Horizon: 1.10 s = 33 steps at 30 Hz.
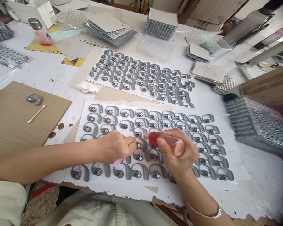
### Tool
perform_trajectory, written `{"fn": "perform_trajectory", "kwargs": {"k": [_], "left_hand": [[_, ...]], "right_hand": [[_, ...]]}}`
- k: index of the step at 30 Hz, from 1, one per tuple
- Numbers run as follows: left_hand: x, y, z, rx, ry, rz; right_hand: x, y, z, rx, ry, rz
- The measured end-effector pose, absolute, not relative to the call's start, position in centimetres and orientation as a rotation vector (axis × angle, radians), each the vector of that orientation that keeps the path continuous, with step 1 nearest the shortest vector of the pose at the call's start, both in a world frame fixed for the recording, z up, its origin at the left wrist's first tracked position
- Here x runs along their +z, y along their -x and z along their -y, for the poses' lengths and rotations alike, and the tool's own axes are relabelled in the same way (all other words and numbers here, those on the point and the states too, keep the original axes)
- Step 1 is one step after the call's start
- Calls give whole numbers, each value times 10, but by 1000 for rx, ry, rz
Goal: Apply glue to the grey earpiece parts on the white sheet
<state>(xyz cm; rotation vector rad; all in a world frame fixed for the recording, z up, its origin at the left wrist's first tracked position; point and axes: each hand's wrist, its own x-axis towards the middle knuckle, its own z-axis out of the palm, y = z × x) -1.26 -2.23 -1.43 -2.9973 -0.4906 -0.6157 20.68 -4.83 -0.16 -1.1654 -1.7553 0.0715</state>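
Observation:
My left hand (118,146) is closed in a pinch around a slim pink tool (118,162). Its broad pink end sticks out below the fist, and its thin tip reaches past my fingers; the middle is hidden. My right hand (182,155) is wrapped round a small clear squeeze bottle (163,139) with red liquid, tilted so its nozzle points left. Tool tip and nozzle almost meet over a grey ear-hook earphone shell (139,131) with a round metallic part. Rows of similar shells lie on a white sheet (81,125) under both hands, some covered by them.
Behind lies a second board of grey shells (132,75), with crumpled tissue (87,87) beside it. At left, a cardboard sheet (11,125) bears one shell and a cotton swab (36,114). A capped jar (40,33) stands farther back. Stacked trays (257,122) rise at right.

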Motion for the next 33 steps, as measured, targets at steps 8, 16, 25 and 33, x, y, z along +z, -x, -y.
{"fn": "perform_trajectory", "kwargs": {"k": [8, 16, 25, 33], "left_hand": [[-16, 11, 22, -664, 2990, 517], [-19, 13, 22, -614, 3009, 528], [-15, 14, 21, -642, 3040, 506], [-18, 14, 21, -603, 3057, 508]], "right_hand": [[-3, -208, 49, 75, 1152, 1755], [-10, -215, 53, 70, 1130, 1692], [-12, -217, 53, 88, 1129, 1713], [-11, -215, 52, 89, 1139, 1724]]}}
